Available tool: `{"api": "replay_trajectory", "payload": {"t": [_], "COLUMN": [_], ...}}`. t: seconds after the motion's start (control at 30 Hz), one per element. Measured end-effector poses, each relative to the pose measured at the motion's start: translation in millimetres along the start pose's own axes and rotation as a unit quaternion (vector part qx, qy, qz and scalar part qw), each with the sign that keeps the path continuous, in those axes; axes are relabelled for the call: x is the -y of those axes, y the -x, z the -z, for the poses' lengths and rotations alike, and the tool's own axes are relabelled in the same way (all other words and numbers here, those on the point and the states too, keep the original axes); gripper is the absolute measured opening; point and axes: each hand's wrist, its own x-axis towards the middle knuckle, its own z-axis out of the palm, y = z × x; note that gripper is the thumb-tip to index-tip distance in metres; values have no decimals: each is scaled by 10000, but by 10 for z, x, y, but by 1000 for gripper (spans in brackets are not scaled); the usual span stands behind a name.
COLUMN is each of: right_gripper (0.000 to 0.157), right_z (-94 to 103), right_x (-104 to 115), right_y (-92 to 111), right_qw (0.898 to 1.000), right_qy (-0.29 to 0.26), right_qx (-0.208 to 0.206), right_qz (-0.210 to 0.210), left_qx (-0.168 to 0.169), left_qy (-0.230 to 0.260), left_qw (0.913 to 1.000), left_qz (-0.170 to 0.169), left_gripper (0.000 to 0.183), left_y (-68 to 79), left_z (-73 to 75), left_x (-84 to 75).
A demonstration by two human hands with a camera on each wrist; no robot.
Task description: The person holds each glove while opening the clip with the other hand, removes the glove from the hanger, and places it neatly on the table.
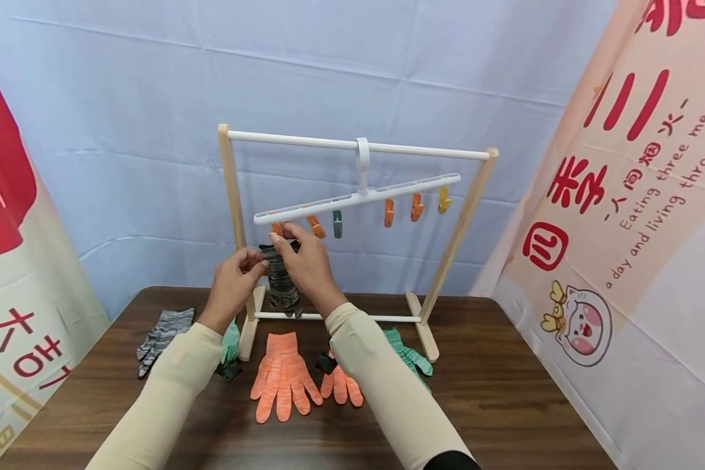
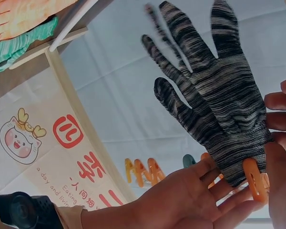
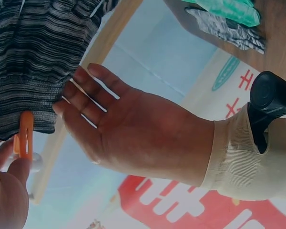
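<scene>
A black-and-grey striped knit glove (image 1: 281, 281) hangs fingers down below the left end of a white clip hanger (image 1: 305, 210). My left hand (image 1: 235, 286) pinches the side edge of its cuff between thumb and fingers. My right hand (image 1: 310, 261) pinches an orange clothespin (image 2: 255, 180), its fingers behind the cuff. The clothespin's jaws straddle the cuff edge, as the right wrist view also shows on the glove (image 3: 35, 62). The hanger tilts, its left end lower.
A wooden rack (image 1: 228, 189) carries the hanger on its top bar. Other clips, among them a green clip (image 1: 337, 224) and a yellow clip (image 1: 444, 200), dangle along it. On the table lie an orange glove (image 1: 283, 375), a grey glove (image 1: 167, 336) and a green glove (image 1: 408, 356).
</scene>
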Motion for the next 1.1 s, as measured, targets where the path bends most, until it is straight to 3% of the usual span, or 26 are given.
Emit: {"api": "replay_trajectory", "payload": {"t": [0.33, 0.8, 1.1], "right_gripper": [36, 26, 24], "right_z": [-6, -47, -31], "right_x": [-19, -57, -55], "right_y": [-15, -27, -35], "right_qw": [9999, 9954, 9927], "right_qy": [-80, -207, -251], "right_qx": [-47, -911, -1178], "right_qz": [96, 193, 24], "left_qx": [55, 99, 137], "left_qy": [10, 178, 59], "left_qw": [10000, 9998, 9998], "left_qz": [-33, -16, -145], "left_gripper": [22, 20, 18], "left_y": [9, 45, 59], "left_z": [-15, -18, -5], "left_x": [8, -41, -32]}}
